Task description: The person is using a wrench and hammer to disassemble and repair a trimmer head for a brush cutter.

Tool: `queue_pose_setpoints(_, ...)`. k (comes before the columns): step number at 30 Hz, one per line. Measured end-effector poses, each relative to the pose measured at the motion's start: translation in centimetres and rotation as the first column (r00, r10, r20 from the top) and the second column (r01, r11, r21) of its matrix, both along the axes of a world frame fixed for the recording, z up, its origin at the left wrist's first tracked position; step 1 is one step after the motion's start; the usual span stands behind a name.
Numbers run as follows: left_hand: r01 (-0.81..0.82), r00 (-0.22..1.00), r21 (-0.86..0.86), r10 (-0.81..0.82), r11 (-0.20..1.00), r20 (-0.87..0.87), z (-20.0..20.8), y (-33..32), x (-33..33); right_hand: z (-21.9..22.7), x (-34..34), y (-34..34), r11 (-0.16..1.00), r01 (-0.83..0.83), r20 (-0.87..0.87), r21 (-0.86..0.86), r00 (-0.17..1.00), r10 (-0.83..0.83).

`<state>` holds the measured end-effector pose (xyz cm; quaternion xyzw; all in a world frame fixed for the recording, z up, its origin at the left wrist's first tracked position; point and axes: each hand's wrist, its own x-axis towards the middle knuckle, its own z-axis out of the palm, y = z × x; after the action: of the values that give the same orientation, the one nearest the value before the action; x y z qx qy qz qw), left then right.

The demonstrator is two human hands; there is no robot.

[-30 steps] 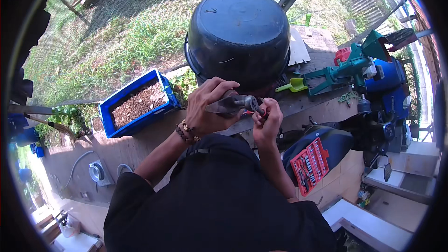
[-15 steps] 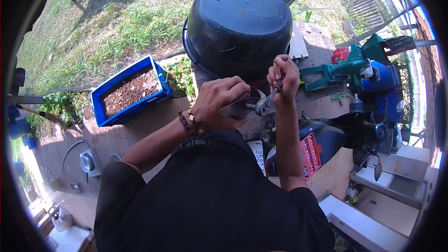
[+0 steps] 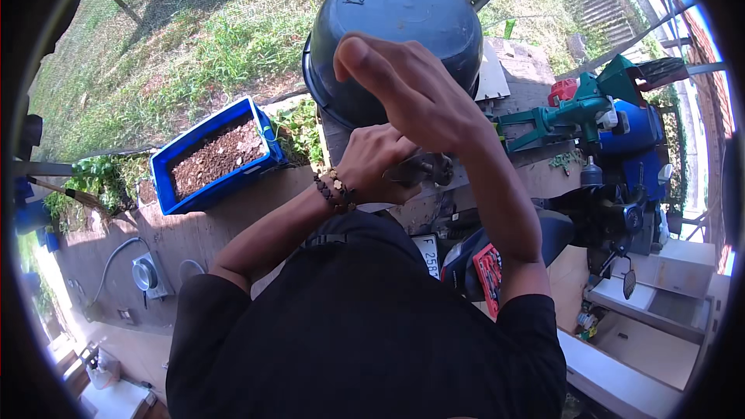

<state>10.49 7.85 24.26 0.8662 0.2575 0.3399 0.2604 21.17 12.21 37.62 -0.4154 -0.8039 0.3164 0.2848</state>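
My left hand (image 3: 371,157), with beaded bracelets on the wrist, is closed around a grey metal part (image 3: 413,173). The part has a flat plate and a rounded end that sticks out beyond my fingers; its kind I cannot make out. My right hand (image 3: 415,89) is raised above and in front of it, fingers stretched toward the upper left, with nothing seen in it. It covers part of an upturned black tub (image 3: 400,19) behind. Below my right forearm lies an open red case (image 3: 489,275) of small tools, on the motorbike seat (image 3: 543,229).
A blue planter (image 3: 167,157) filled with soil stands to the left. Green hand-cranked machinery (image 3: 570,112) is mounted on the wooden bench to the right. A motorbike mirror (image 3: 628,285) juts out at the right, above white drawers (image 3: 636,349).
My right hand has let go of the red-handled tool at the metal part and risen up and left, now opened out. The left hand keeps its hold, shifted slightly right.
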Motion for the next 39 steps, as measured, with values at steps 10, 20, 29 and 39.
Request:
queue_pose_setpoints(10,-0.04,0.989,-0.136,0.021,0.99,-0.144,0.0,2.7,1.4,-3.3,-3.4,-9.0,0.904,0.154,0.052,0.4,0.98,-0.19)
queue_pose_setpoints(20,-0.164,0.986,-0.006,0.164,0.986,-0.033,-1.0,3.0,2.9,-8.1,0.4,-14.3,0.869,0.221,-0.027,0.443,0.972,-0.233)
queue_pose_setpoints(29,-0.359,0.932,0.059,0.361,0.932,-0.032,0.2,0.6,2.9,-10.0,2.4,-15.7,0.643,0.684,-0.362,0.343,0.728,-0.582)
queue_pose_setpoints(39,-0.478,0.877,0.104,0.48,0.872,0.004,-0.3,0.2,2.9,-11.1,2.7,-16.9,0.665,0.629,-0.404,-0.403,0.529,-0.746)
